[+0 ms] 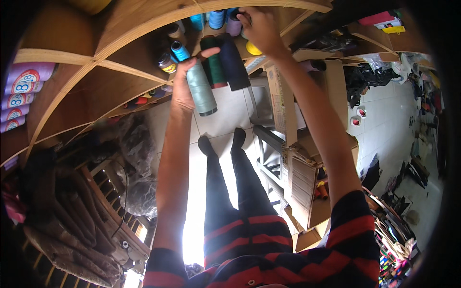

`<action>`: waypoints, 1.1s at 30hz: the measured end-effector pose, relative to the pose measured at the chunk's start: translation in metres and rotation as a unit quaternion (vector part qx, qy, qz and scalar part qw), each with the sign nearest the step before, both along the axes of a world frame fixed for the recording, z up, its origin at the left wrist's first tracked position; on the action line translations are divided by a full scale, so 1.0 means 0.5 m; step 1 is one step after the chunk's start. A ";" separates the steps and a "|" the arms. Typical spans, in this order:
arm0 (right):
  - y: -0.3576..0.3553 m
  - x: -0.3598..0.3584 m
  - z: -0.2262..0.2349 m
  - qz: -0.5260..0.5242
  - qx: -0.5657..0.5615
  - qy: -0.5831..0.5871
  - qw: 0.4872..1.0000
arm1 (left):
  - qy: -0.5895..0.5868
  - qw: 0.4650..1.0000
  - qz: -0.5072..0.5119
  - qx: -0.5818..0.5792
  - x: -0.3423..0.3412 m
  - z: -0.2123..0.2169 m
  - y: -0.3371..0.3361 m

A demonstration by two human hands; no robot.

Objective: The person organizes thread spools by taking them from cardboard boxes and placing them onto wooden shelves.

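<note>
My left hand (185, 81) is wrapped round spools of sewing thread below the shelf edge. In its grasp are a pale green thread spool (201, 91) and a dark green thread spool (214, 67), both tilted. A navy thread spool (235, 65) leans alongside the dark green one; how it is held is hidden. Up on the shelf, my right hand (261, 31) has its fingers bent and closed at the top of a lilac thread spool (234, 25). Blue thread spools (216, 19) stand beside that one, and a yellow spool (253, 48) shows under my right wrist.
The wooden shelf (144, 29) curves across the top, with purple-wrapped packs (24, 93) in a left compartment. Cardboard boxes (300, 182) and a dark stool frame (271, 149) stand at right. Brown cloth (72, 230) hangs at left. Black bags (365, 77) lie farther right.
</note>
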State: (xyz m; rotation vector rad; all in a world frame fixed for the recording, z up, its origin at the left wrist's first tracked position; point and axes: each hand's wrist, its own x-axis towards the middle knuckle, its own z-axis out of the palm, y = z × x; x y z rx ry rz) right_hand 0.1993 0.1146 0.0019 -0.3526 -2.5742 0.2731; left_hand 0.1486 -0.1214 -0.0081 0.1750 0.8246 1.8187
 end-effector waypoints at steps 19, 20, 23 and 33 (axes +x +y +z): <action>-0.052 -0.040 -0.020 0.056 0.053 0.065 0.995 | 0.264 0.927 0.136 -0.230 0.019 -0.050 0.057; -0.053 -0.039 -0.017 0.058 0.040 0.067 0.995 | 0.276 0.925 0.128 -0.229 0.025 -0.048 0.056; -0.065 -0.047 -0.011 0.066 0.013 0.062 0.996 | 0.277 0.923 0.123 -0.237 0.027 -0.049 0.051; -0.049 -0.060 -0.053 0.026 0.018 -0.003 1.000 | 0.267 0.924 0.118 -0.246 0.038 -0.025 0.055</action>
